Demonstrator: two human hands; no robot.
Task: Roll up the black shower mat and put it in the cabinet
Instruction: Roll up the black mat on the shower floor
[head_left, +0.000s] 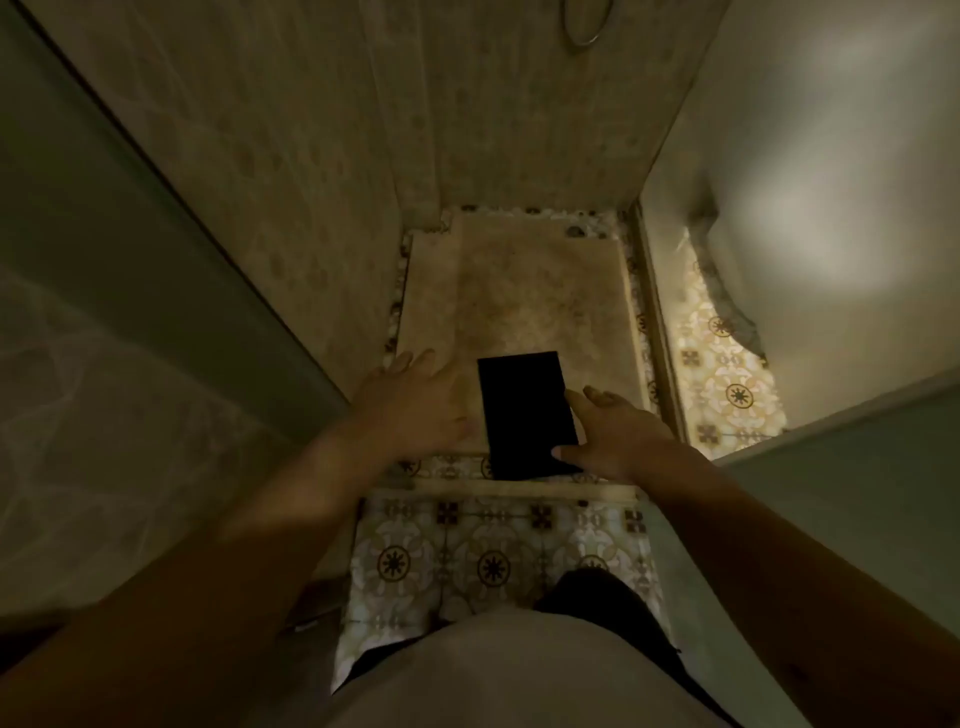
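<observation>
Left hand (415, 400) is held spread, fingers splayed, just left of the black shower mat (524, 415); contact with it cannot be told. Right hand (613, 434) is also spread, thumb and fingers laid against the mat's right edge, nothing pinched. The mat is seen as a flat dark rectangle lying on the beige shower floor (519, 291), its near end reaching over the raised threshold (519, 488). Patterned floor tiles (467, 551) are seen nearer the person. Shower walls (291, 171) enclose the stall.
</observation>
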